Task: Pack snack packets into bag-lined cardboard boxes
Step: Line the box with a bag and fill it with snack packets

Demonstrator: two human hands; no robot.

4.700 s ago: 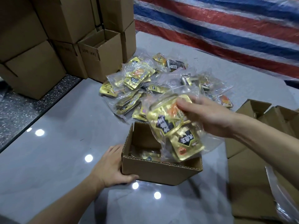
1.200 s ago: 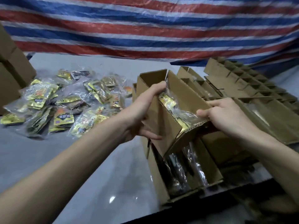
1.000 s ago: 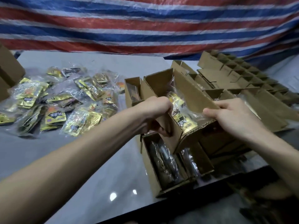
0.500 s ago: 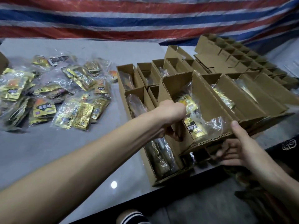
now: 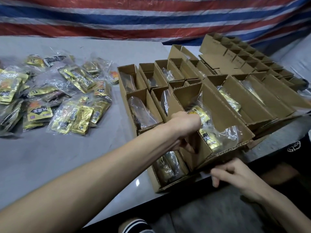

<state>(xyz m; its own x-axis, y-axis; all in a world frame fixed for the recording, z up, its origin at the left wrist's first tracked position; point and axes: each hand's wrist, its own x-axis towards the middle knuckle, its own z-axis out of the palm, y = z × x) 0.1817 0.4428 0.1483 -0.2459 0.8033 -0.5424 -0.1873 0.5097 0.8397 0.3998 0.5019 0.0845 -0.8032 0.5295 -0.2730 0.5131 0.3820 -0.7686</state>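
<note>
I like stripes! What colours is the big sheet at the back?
The sheet: red, white and blue stripes; head view.

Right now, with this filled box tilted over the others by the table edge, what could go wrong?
The open brown cardboard box is tilted over the grey table's near edge; only the left hand grips its wall, while the right hand touches its lower edge, so it might slip off. Its clear plastic bag of gold snack packets leans toward the low end and could slide out. Lowering it may crush the bagged packets in the cardboard box below.
</note>
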